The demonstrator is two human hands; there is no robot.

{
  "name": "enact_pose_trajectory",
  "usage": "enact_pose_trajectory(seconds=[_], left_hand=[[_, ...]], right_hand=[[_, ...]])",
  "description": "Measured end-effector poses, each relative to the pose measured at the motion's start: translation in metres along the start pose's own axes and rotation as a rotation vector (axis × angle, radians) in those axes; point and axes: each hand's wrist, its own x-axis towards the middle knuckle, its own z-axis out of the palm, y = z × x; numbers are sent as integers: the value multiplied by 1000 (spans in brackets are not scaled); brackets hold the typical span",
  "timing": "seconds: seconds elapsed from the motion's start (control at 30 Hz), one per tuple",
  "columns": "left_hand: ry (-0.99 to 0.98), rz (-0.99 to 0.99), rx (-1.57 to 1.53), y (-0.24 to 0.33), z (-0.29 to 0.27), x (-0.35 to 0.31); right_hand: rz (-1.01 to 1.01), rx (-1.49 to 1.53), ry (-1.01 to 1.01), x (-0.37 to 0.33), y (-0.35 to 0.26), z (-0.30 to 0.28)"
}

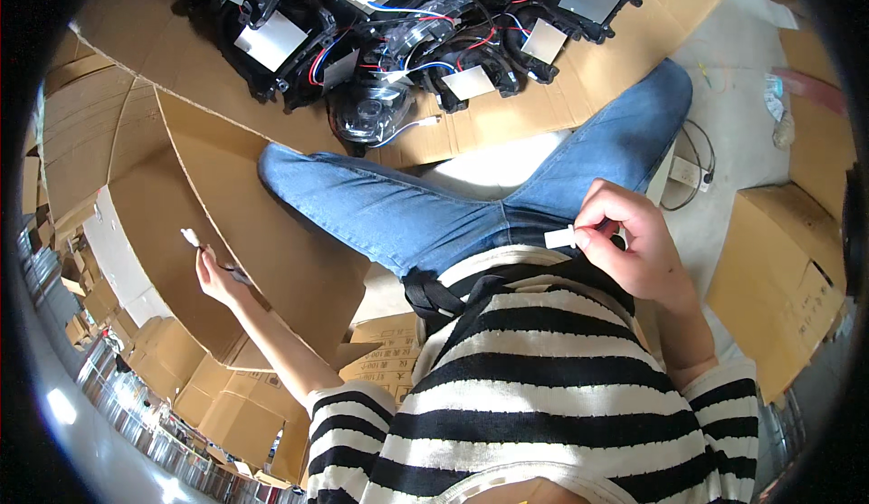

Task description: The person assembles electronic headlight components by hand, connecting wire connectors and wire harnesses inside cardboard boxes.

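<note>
Out to the left, over an open cardboard box, my left hand is closed on a thin dark wire. A small white connector sticks out past its fingertips. Above my lap on the right, my right hand pinches a small white rectangular piece between thumb and forefinger. What exactly that piece is, I cannot make out. Beyond my knees, several black lamp-like housings with clear lenses lie heaped, with red, blue and white wires and silvery plates among them.
The housings rest on a large cardboard sheet or box. My legs in jeans spread on either side of a white surface. A black cable lies on the floor at right, near another cardboard box. More boxes stand at lower left.
</note>
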Motion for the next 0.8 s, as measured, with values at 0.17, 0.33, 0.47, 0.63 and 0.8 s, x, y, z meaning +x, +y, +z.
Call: enact_pose_trajectory(seconds=[0.17,0.33,0.47,0.63,0.8], left_hand=[[-14,245,-16,166,109,-117],[-844,-283,-234,131,260,-213],[-877,-189,-106,106,347,-232],[-620,-194,-102,99,376,-256],[-748,556,-26,117,349,-271]], right_hand=[[39,-26,-18,5,2,1],[31,-30,-69,9,0,4],[46,0,-65,6,-1,3],[57,52,-62,3,9,0],[109,43,-57,6,12,-6]])
